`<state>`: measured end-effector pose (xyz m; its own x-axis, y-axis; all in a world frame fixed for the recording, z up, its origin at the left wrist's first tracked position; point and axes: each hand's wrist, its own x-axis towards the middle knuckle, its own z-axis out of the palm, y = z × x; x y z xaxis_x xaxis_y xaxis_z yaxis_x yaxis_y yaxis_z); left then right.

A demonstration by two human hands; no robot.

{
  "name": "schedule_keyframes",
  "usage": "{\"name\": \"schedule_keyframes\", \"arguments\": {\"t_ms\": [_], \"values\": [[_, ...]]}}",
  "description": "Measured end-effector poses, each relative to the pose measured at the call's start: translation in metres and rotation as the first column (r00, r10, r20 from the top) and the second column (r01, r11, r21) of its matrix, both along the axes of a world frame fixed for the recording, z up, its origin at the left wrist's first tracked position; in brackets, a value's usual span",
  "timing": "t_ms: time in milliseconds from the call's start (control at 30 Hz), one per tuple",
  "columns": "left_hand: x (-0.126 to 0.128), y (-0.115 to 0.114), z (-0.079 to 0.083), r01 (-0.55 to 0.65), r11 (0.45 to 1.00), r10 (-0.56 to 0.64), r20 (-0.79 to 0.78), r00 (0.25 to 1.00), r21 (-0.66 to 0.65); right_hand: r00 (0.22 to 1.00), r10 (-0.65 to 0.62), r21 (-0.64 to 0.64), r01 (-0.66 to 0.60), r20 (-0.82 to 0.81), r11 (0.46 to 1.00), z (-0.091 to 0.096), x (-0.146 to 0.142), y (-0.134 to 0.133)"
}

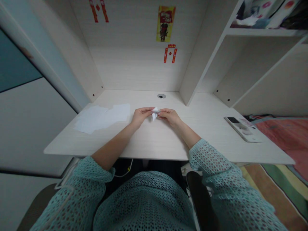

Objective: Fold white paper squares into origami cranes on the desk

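Note:
A small folded piece of white paper (155,113) with pointed flaps is held up a little above the desk, between my two hands. My left hand (141,115) pinches its left side with thumb and fingers. On the other side, my right hand (170,116) grips the right edge in the same way. One sharp point of the folded paper hangs down toward me. Parts of the flaps are hidden behind the fingertips.
Loose white paper sheets (96,119) lie on the left of the desk (154,144). A white phone-like device (243,130) rests at the right. Behind stand a back panel with red stickers (170,54) and an upright divider (199,64). A cable hole (161,96) sits at the rear.

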<state>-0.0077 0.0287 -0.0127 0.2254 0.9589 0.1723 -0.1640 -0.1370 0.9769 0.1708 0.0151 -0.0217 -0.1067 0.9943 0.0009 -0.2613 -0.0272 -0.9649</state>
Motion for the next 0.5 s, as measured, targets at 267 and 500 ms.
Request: {"name": "schedule_keyframes", "arguments": {"t_ms": [267, 500], "values": [[0.0, 0.0, 0.0, 0.02, 0.999, -0.019, 0.032, 0.999, -0.047, 0.999, -0.038, 0.011, 0.038, 0.008, 0.999, -0.001, -0.003, 0.001], [0.002, -0.001, -0.002, -0.032, 0.998, 0.033, 0.024, 0.999, -0.059, 0.99, -0.141, 0.098, 0.138, 0.026, 0.986, 0.001, -0.011, -0.002]]}}
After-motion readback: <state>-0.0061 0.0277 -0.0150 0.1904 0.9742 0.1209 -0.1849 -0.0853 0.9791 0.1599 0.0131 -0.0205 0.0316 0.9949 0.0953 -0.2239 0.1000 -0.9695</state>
